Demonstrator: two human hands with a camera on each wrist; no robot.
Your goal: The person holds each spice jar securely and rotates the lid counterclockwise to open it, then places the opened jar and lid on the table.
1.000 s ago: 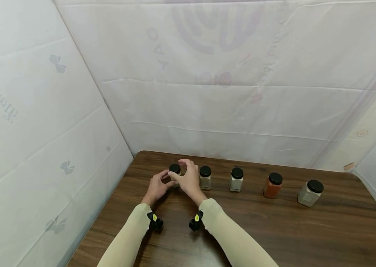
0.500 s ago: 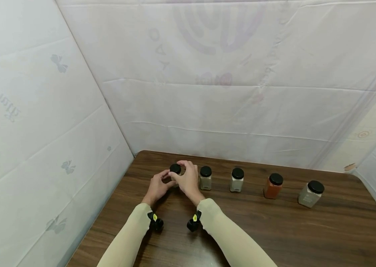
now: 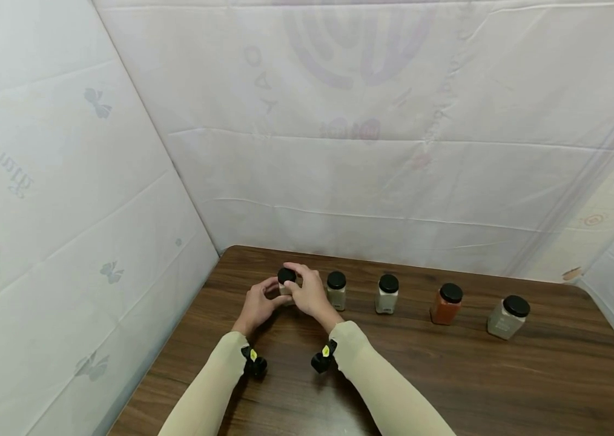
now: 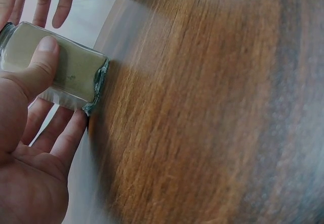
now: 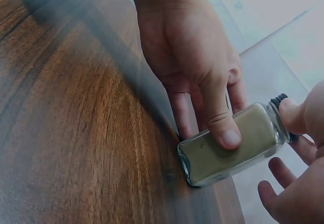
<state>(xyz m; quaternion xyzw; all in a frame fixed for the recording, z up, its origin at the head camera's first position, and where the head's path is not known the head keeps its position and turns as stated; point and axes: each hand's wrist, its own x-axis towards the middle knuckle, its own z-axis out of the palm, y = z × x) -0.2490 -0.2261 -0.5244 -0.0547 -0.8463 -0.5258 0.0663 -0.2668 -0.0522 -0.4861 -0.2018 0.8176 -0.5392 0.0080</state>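
Observation:
A square glass spice jar point(image 4: 76, 74) holding greenish-beige powder stands upright near the far left of the wooden table. Its black screw lid point(image 3: 286, 275) is on top. My left hand point(image 3: 256, 307) grips the jar's body low down, thumb across the near face and fingers around the other side. From the right, my right hand point(image 3: 309, 295) pinches the lid between thumb and index finger, its other fingers spread off the glass in the right wrist view. The jar's lower part is mostly hidden behind both hands in the head view.
To the right stand a beige-powder jar point(image 3: 336, 295), a pale jar point(image 3: 386, 299), an orange-red jar point(image 3: 444, 309) and a greyish jar point(image 3: 503, 321), all black-lidded, in a row. White cloth walls point(image 3: 307, 181) rise behind and left of the table point(image 3: 394, 375).
My right hand has turned and shifted slightly left at the lid, its thumb and index finger now closed on it. The left hand stays put around the jar.

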